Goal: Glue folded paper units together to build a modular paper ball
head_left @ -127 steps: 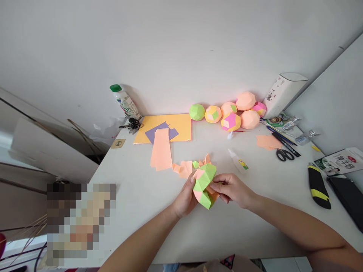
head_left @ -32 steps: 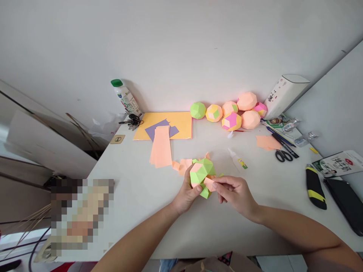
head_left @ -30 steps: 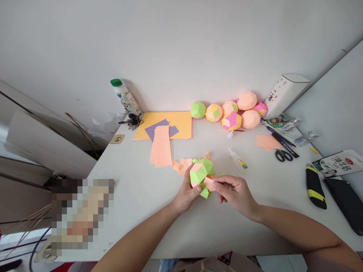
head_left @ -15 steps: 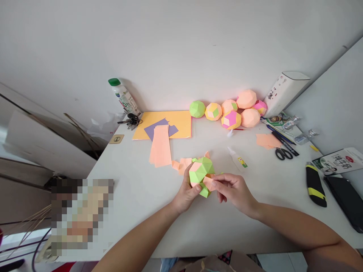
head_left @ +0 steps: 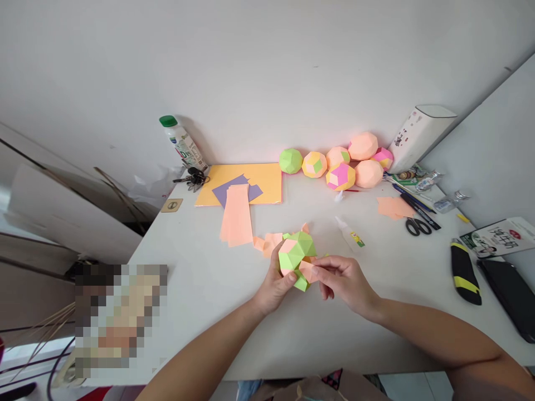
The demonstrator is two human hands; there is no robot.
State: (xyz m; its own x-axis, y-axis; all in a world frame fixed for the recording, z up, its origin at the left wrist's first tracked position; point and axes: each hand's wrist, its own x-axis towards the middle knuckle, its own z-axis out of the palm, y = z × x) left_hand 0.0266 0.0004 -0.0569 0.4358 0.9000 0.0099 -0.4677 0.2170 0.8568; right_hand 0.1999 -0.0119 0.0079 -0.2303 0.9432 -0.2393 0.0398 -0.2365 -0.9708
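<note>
A green and peach paper polyhedron [head_left: 296, 257] is held above the white table [head_left: 196, 289] near its middle. My left hand [head_left: 273, 287] cups it from the left and below, fingers wrapped round it. My right hand [head_left: 345, 281] pinches a peach paper piece [head_left: 309, 270] at the ball's right side. Small folded peach and green paper pieces [head_left: 270, 243] lie just behind the ball.
A stack of peach strips [head_left: 237, 215] lies on purple and orange sheets [head_left: 267, 181]. Several finished paper balls [head_left: 340, 166] line the wall. A glue bottle [head_left: 350, 235], scissors [head_left: 416, 226], pens, a black and yellow knife [head_left: 463, 274], a drink bottle [head_left: 181, 143] and keys [head_left: 192, 178] surround them.
Since the oldest frame the ball has been turned and lifted slightly toward the far side, with a green face now up. In the last second both hands have barely shifted.
</note>
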